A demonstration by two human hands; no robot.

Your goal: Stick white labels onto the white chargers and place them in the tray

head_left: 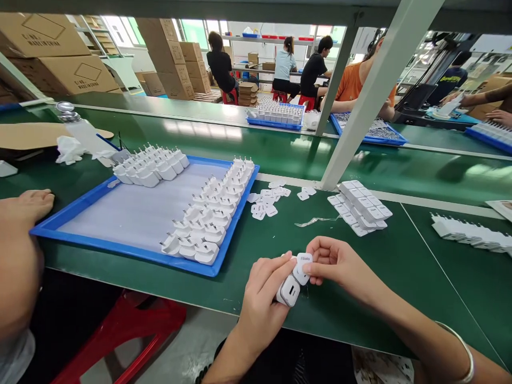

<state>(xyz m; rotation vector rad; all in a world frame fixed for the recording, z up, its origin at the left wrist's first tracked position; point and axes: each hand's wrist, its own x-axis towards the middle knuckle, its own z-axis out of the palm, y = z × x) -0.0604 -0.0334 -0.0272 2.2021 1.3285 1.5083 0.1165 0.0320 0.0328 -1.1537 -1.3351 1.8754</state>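
My left hand (260, 293) is wrapped round a small group of white USB chargers (289, 292), one port face turned toward me. With its thumb and fingertips my right hand (340, 261) pinches a small white printed card (304, 259), held against the end of the upper charger. Whether the card sticks to that face I cannot tell. Beyond my hands lie loose white cards (266, 201) on the green bench. To their right is a stack of white chargers or boxes with printed faces (365, 201).
A blue-rimmed tray (132, 250) at left holds rows of white plugs (204, 218), pins up. More plugs (472, 234) line the right side. A slanted white post (360, 106) rises beyond the stack. Another person's arm (20, 256) rests at far left, near a red stool (148, 325).
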